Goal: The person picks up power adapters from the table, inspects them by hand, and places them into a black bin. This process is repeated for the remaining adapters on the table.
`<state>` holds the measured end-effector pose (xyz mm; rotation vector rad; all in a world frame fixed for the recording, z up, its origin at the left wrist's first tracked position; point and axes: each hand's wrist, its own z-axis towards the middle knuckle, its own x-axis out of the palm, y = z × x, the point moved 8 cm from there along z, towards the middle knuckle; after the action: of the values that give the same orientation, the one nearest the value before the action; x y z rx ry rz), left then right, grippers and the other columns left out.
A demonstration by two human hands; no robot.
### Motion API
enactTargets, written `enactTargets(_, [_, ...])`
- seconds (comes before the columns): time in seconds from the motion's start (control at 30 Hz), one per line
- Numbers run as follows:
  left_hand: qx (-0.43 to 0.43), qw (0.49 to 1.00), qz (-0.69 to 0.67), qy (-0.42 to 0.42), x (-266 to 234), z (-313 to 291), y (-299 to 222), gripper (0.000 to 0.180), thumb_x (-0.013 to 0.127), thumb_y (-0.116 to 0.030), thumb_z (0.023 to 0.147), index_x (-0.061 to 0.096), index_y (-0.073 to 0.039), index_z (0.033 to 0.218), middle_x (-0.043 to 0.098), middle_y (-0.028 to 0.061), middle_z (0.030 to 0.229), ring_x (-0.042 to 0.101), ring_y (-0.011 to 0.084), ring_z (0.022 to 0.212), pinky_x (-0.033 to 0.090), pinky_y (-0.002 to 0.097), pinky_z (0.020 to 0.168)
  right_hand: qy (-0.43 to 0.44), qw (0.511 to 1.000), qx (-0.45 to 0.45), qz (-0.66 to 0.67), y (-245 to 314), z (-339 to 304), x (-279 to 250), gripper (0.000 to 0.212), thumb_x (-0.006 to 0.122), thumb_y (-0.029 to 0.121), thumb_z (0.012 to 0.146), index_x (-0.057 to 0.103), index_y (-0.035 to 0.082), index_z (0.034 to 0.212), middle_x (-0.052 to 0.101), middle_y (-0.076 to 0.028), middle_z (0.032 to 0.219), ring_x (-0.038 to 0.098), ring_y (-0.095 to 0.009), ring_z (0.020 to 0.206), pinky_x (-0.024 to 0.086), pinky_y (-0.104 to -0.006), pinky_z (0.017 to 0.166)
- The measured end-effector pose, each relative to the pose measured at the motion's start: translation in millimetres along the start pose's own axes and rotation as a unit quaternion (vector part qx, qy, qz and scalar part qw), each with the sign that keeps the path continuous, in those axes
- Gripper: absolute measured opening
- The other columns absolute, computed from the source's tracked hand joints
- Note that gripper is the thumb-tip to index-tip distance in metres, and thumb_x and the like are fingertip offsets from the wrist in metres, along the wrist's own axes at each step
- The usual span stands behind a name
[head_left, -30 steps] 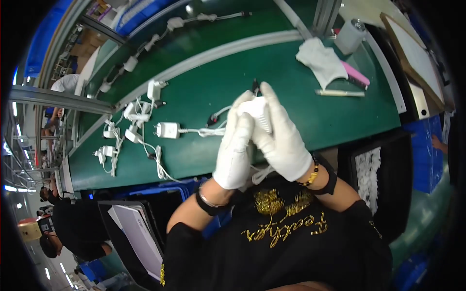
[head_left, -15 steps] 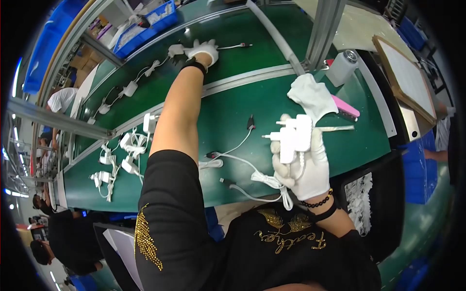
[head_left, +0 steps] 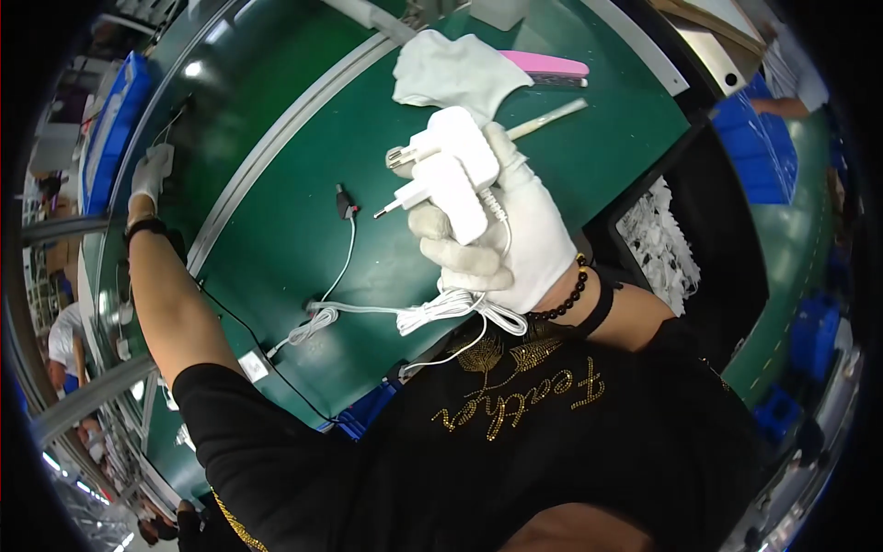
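Note:
In my white-gloved right hand [head_left: 515, 230], closed around them, are two white power adapters [head_left: 451, 184] pressed side by side, their plug pins pointing left. A white cord runs from them past my wrist to a bundled cable [head_left: 441, 313] at the bench's near edge. A black cable connector [head_left: 345, 204] lies on the green bench [head_left: 386, 152] to their left. Far to the left, my gloved left hand [head_left: 147, 175] reaches over the far green strip and grips a pale power adapter [head_left: 166, 158] with its cord stretching away; its fingers are small and partly hidden.
A white cloth glove [head_left: 451, 74] lies beyond my right hand, beside a pink-handled tool [head_left: 547, 66] and a pale strip [head_left: 547, 120]. A metal rail [head_left: 276, 138] divides the bench from the far strip. A black bin of white scraps [head_left: 660, 244] stands at the right.
My view has turned, and my left arm now reaches farther out to the left, gripping an adapter. My right hand keeps hold of the two adapters.

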<state>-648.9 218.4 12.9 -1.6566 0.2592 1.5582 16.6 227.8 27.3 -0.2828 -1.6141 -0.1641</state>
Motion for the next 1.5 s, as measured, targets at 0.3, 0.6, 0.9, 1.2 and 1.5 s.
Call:
enactTargets(0.3, [0.196, 0.973, 0.125, 0.007, 59, -55, -101, 0.06, 0.065, -0.046, 0.086, 0.06, -0.006, 0.131, 0.07, 0.0184, 0.107, 0.067, 0.0296, 0.098, 0.048, 0.0369, 0.085, 0.122, 0.99, -0.02, -0.064, 0, -5, 30, 0.068, 0.042, 0.059, 0.099, 0.043, 0.004, 0.141, 0.056, -0.008, 0.065, 0.039, -0.012, 0.036, 0.027, -0.0232, 0.031])
enactTargets(0.6, [0.164, 0.934, -0.299, 0.11, 50, -241, -264, 0.048, 0.062, -0.03, 0.096, 0.054, -0.007, 0.137, 0.07, 0.0166, 0.111, 0.067, 0.0287, 0.102, 0.051, 0.0353, 0.086, 0.294, 0.955, 0.014, -0.038, -5, -36, 62, 0.078, 0.033, 0.064, 0.098, 0.049, -0.002, 0.135, 0.052, -0.005, 0.064, 0.036, -0.014, 0.04, 0.028, -0.0292, 0.037])
enactTargets(0.9, [0.345, 0.928, 0.097, 0.105, 61, -383, -334, 0.049, 0.062, -0.021, 0.095, 0.05, -0.012, 0.141, 0.064, 0.0187, 0.12, 0.063, 0.0373, 0.106, 0.051, 0.0405, 0.092, 0.244, 0.963, -0.072, -0.092, 16, -76, 75, 0.064, 0.042, 0.055, 0.1, 0.049, 0.002, 0.135, 0.069, -0.015, 0.093, 0.059, -0.022, 0.06, 0.043, -0.0346, 0.048])
enactTargets(1.2, [0.207, 0.948, -0.233, 0.064, -4, -352, -266, 0.035, 0.055, -0.022, 0.102, 0.059, -0.002, 0.131, 0.066, 0.0143, 0.119, 0.064, 0.0207, 0.111, 0.051, 0.0297, 0.088, 0.055, 0.657, -0.573, -0.487, 91, -309, 154, 0.048, 0.047, 0.043, 0.103, 0.05, 0.002, 0.129, 0.062, -0.014, 0.102, 0.066, -0.024, 0.089, 0.062, -0.0397, 0.059])
enactTargets(1.5, [0.094, 0.968, -0.219, 0.075, 13, -426, -297, 0.032, 0.056, -0.017, 0.1, 0.06, 0.001, 0.126, 0.062, 0.0131, 0.119, 0.061, 0.0225, 0.113, 0.053, 0.0279, 0.086, -0.631, 0.294, -0.511, -0.504, 245, -490, -88, 0.057, 0.056, 0.043, 0.096, 0.045, 0.005, 0.138, 0.064, -0.015, 0.105, 0.067, -0.028, 0.089, 0.059, -0.0413, 0.063])
